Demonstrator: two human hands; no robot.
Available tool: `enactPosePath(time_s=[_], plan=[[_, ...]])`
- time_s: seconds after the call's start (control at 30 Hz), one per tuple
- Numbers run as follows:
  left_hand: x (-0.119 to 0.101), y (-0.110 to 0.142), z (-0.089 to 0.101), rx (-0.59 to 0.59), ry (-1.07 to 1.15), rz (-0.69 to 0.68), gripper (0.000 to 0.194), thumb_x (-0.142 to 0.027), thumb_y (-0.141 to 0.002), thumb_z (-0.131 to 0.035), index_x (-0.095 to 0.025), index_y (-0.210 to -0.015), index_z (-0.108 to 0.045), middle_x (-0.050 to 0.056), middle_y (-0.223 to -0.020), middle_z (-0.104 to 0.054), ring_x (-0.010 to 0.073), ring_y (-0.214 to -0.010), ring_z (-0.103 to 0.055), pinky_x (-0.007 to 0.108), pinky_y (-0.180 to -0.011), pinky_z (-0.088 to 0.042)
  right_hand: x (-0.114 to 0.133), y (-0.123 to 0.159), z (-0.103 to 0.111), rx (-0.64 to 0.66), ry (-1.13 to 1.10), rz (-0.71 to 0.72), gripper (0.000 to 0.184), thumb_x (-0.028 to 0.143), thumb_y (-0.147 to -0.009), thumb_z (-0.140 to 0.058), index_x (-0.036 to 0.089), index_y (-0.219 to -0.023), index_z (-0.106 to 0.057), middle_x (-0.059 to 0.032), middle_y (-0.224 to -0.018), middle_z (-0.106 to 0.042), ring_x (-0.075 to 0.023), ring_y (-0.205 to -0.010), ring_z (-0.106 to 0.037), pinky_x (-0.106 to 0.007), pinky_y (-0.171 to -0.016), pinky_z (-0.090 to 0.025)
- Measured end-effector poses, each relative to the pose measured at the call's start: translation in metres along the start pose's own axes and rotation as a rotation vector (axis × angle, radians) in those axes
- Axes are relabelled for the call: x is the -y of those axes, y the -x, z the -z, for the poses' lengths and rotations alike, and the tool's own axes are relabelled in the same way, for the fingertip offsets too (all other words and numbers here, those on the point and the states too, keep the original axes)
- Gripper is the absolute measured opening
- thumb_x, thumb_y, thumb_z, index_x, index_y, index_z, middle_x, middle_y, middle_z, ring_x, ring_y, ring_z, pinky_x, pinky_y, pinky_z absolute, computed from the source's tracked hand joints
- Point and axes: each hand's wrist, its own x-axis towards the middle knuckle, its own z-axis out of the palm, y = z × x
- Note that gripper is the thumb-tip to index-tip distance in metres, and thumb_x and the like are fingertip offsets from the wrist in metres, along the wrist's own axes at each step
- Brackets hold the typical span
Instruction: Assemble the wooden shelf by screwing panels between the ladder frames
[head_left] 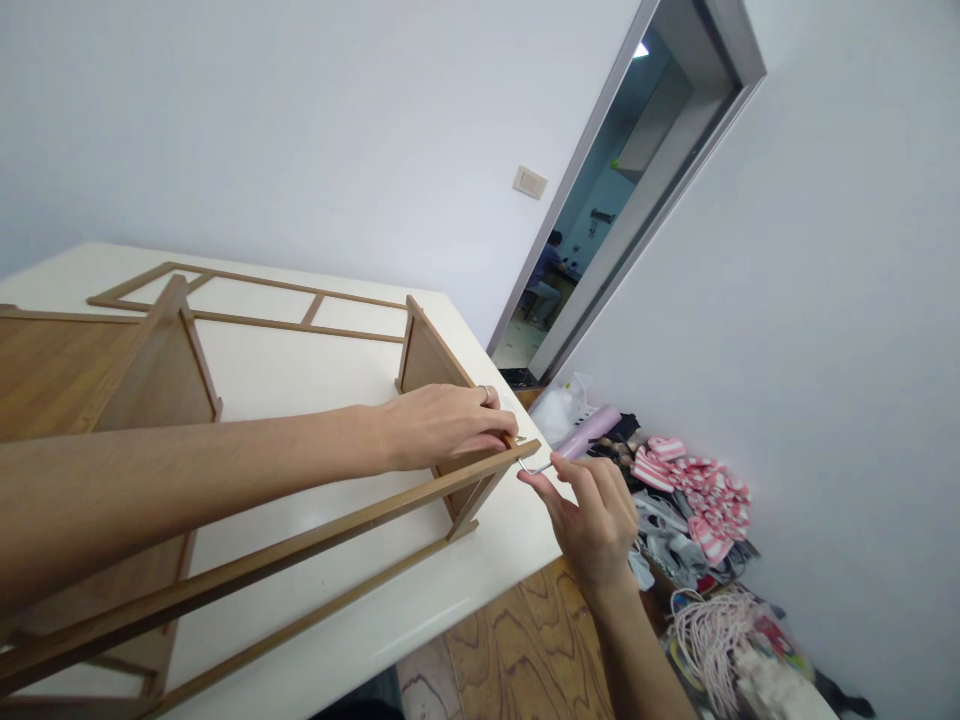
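Observation:
A brown wooden rack frame (315,540) lies on its side on a white table (300,380). My left hand (450,425), with a ring on one finger, is closed over the top corner of the frame's end panel (427,365) where a long rail meets it. My right hand (592,515) pinches a small metal hex key (536,467) whose tip is at the end of that rail, just off the table's corner. A second ladder-like wooden frame (247,300) lies flat at the far side of the table.
A heap of pink striped cloth, cords and bags (690,500) lies on the wood floor by the right wall. An open doorway (600,230) behind the table shows a person seated in another room. A light switch (529,182) is on the wall.

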Motion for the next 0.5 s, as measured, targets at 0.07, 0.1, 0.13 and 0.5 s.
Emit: enactPosePath(time_s=[0.07, 0.1, 0.13, 0.5], plan=[[0.0, 0.0, -0.001, -0.006, -0.004, 0.003, 0.029, -0.036, -0.108, -0.039, -0.028, -0.122, -0.063, 0.006, -0.12, -0.062, 0.0199, -0.099, -0.067, 0.03, -0.086, -0.051, 0.003, 0.0, 0.0, 0.027, -0.018, -0.024, 0.021, 0.027, -0.091, -0.077, 0.017, -0.099, -0.061, -0.0015, -0.071, -0.062, -0.0157, -0.066, -0.055, -0.029, -0.064, -0.044], [0.0, 0.0, -0.001, -0.007, -0.007, 0.007, 0.029, -0.036, -0.108, -0.039, -0.028, -0.122, -0.063, 0.006, -0.12, -0.062, 0.0199, -0.099, -0.067, 0.03, -0.085, -0.051, 0.004, 0.0, -0.001, 0.039, -0.027, -0.035, 0.019, 0.027, -0.093, -0.076, 0.017, -0.097, -0.061, -0.0008, -0.07, -0.06, -0.015, -0.065, -0.054, -0.028, -0.064, -0.043], [0.0, 0.0, -0.001, -0.007, -0.014, 0.011, 0.029, -0.036, -0.108, -0.039, -0.028, -0.123, -0.062, 0.006, -0.121, -0.061, 0.02, -0.099, -0.067, 0.03, -0.085, -0.051, 0.006, 0.0, -0.001, 0.048, -0.034, -0.046, 0.017, 0.027, -0.094, -0.074, 0.017, -0.095, -0.06, -0.0003, -0.069, -0.06, -0.0145, -0.064, -0.054, -0.028, -0.063, -0.043], [-0.003, 0.0, 0.001, -0.004, -0.077, 0.052, 0.029, -0.04, -0.109, -0.038, -0.03, -0.122, -0.062, 0.005, -0.121, -0.062, 0.018, -0.091, -0.067, 0.027, -0.074, -0.05, 0.014, -0.001, -0.003, 0.072, -0.131, -0.198, 0.014, 0.029, -0.099, -0.068, 0.018, -0.097, -0.06, 0.0016, -0.07, -0.055, -0.013, -0.063, -0.056, -0.026, -0.06, -0.044]])
